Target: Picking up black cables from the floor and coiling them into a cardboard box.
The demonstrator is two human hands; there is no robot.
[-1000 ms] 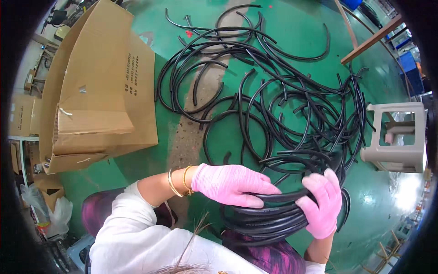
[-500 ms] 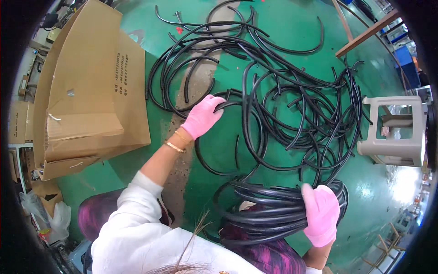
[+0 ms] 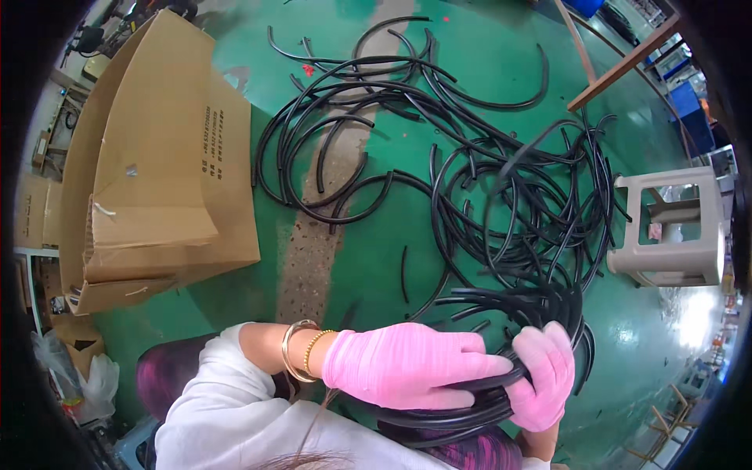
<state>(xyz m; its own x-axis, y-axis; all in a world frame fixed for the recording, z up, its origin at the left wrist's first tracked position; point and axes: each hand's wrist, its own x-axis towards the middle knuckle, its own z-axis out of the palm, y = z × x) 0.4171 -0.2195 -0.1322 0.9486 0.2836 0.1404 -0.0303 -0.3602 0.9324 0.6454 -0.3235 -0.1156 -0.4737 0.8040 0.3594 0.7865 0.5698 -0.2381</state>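
A bundle of black rubber hoses lies across my lap in front of my knees. My right hand, in a pink glove, is wrapped round the bundle's right part. My left hand, gloved in pink too, lies along the top of the bundle, its fingers pointing at the right hand and closed over a hose. The left palm and part of the bundle are hidden beneath the gloves. Beyond the hands, a tangle of loose black hoses spreads over the green floor, and a blurred hose loop rises from it.
A large open cardboard box stands at the left. At the right is a beige plastic stool, with wooden bars beyond it. Plastic bags lie at the lower left. A bare speckled strip runs along the floor.
My left hand has come from the loose hoses at the middle left to the bundle, bringing a hose beside my right hand. The right hand still grips the bundle, slightly lower.
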